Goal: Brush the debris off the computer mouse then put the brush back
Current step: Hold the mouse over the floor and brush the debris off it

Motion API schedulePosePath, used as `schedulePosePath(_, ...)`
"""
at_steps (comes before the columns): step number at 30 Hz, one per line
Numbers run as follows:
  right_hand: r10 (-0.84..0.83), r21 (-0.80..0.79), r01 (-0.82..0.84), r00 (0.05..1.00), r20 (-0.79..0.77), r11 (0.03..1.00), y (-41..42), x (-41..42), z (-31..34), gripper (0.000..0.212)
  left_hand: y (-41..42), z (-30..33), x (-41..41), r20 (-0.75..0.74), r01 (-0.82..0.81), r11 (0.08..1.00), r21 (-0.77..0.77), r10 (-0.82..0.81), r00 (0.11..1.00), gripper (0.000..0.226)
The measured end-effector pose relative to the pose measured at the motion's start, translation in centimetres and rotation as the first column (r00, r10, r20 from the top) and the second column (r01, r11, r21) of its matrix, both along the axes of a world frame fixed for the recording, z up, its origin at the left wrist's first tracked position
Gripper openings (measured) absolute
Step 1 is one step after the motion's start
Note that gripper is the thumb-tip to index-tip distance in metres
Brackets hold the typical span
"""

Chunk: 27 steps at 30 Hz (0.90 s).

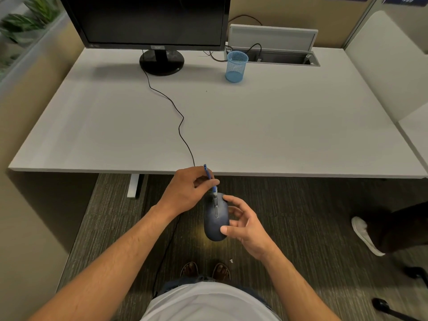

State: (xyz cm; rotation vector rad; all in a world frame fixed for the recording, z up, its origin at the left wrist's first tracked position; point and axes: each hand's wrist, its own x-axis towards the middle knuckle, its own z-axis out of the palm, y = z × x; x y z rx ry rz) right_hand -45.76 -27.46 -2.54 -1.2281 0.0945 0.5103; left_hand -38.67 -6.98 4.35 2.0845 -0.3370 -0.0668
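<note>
A wide white desk (pixel 254 126) fills the upper half of the head view; its front edge runs just beyond the person's hands, which are held out over a grey striped carpet (pixel 301 216) in front of the desk rather than above its surface; at the desk's far left a black monitor (pixel 148 19) stands on a round base, screen dark; to its right an open cable tray (pixel 278 57) is set into the desk with its lid raised; just in front of the tray's left end stands a blue mesh pen cup (pixel 236 67), upright and well apart from the hands; a thin black cable (pixel 180 121) runs from the monitor base across the desk to the front edge, near the left hand; the computer mouse (pixel 215 218), dark blue, is held in the air below the desk edge, lengthwise to the viewer, wheel end farthest; the right hand (pixel 245 225) holds it from the right side, thumb on the near end and a fingertip on the far end, the remaining fingers loosely curled beside it; the left hand (pixel 187 191) pinches a slim blue brush (pixel 209 177) between thumb and curled fingers; the brush is tilted, handle end up toward the desk edge, tip down and touching the mouse at its wheel end; a small white scrap (pixel 231 260) lies on the carpet near the person's sandalled feet.
</note>
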Motion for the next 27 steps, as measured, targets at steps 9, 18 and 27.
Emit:
schedulePosePath(9, 0.015, 0.008, -0.015, 1.0, -0.007, 1.0, 0.0, 0.0, 0.0, 0.077, 0.6, 0.2, -0.5, -0.098, 0.064, 0.995, 0.074, -0.057, 0.994, 0.01)
schedulePosePath(18, 0.025, 0.005, -0.025, 1.0, -0.007, 1.0, 0.0, 0.1, 0.1, 0.077, 1.3, 1.0, 0.6, -0.128, 0.075, 0.993, 0.087, -0.063, 0.99, 0.009)
schedulePosePath(27, 0.012, 0.004, -0.012, 1.0, -0.016, 1.0, -0.1, 0.2, 0.3, 0.077, 0.3, 0.3, 0.7, -0.162, 0.128, 0.984, 0.123, -0.108, 0.981, 0.014)
